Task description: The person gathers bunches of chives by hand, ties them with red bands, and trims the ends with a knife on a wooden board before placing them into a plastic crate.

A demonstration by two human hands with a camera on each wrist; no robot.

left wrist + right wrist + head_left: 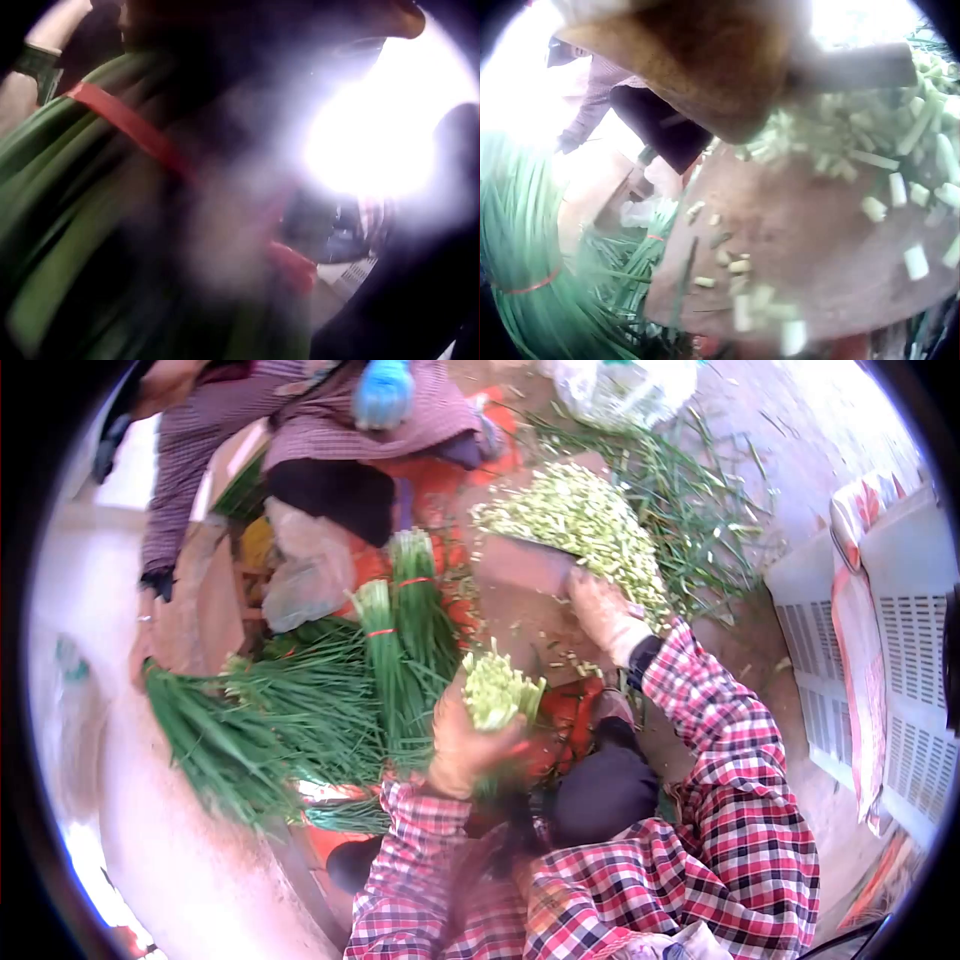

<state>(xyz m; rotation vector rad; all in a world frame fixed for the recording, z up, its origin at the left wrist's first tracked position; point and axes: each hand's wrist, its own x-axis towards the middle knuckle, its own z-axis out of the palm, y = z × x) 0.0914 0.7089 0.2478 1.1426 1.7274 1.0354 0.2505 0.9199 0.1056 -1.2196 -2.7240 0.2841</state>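
My left hand (458,745) grips a bunch of chives (492,690) at the near edge of the board, its pale cut ends pointing up and away. A red band (127,124) circles its green leaves in the left wrist view, where much is dark and blurred. In my right hand (603,612) is a cleaver, its broad blade (525,566) lying low over the wooden chopping board (515,622). The cleaver's handle end (870,66) sticks out of the fist. Beyond the blade lies a heap of chopped chives (580,520). Loose pieces (739,266) dot the bare wood.
Tied chive bunches (300,690) lie left of the board. Loose green leaves (690,510) spread on the ground behind the heap, near a clear plastic bag (630,390). White crates (905,650) stand at right. Another person, with a blue-gloved hand (383,395), sits opposite.
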